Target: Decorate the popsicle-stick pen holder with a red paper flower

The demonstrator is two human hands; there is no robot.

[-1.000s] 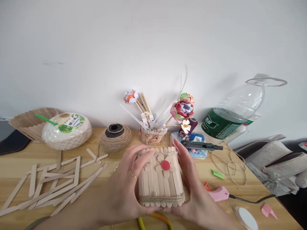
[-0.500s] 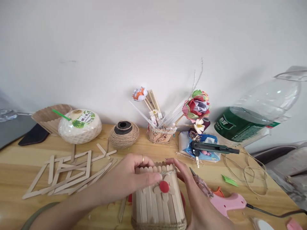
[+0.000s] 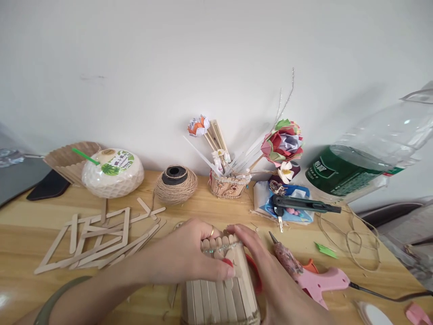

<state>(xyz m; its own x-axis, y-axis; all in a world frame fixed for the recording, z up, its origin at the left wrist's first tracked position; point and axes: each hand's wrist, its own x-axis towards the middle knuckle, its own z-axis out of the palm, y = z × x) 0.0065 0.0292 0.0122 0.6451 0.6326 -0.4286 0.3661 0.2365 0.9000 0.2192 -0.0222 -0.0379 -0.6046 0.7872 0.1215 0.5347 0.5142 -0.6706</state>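
Observation:
A box of upright craft sticks (image 3: 206, 300) stands at the bottom middle, with twine round its base and a glittery strand near its top. My left hand (image 3: 194, 253) grips its left and top side, the thumb lying across the front over a red round piece (image 3: 227, 262). Around the right side and top edge curls my right hand (image 3: 267, 266), holding the box too. A red object (image 3: 254, 271) shows partly between the box and my right hand. The box's interior is hidden.
Loose sticks (image 3: 98, 239) lie left. Behind are a coconut (image 3: 113, 174), twine spool (image 3: 176, 185), small decorated basket (image 3: 227, 186) and black cutter (image 3: 306, 204). A pink glue gun (image 3: 324, 282) with a cord lies right, near a large plastic bottle (image 3: 345, 171).
My left thumb has moved down and right over the red round piece, which it now partly covers. The box appears slightly shifted and tilted, and the view has moved a little.

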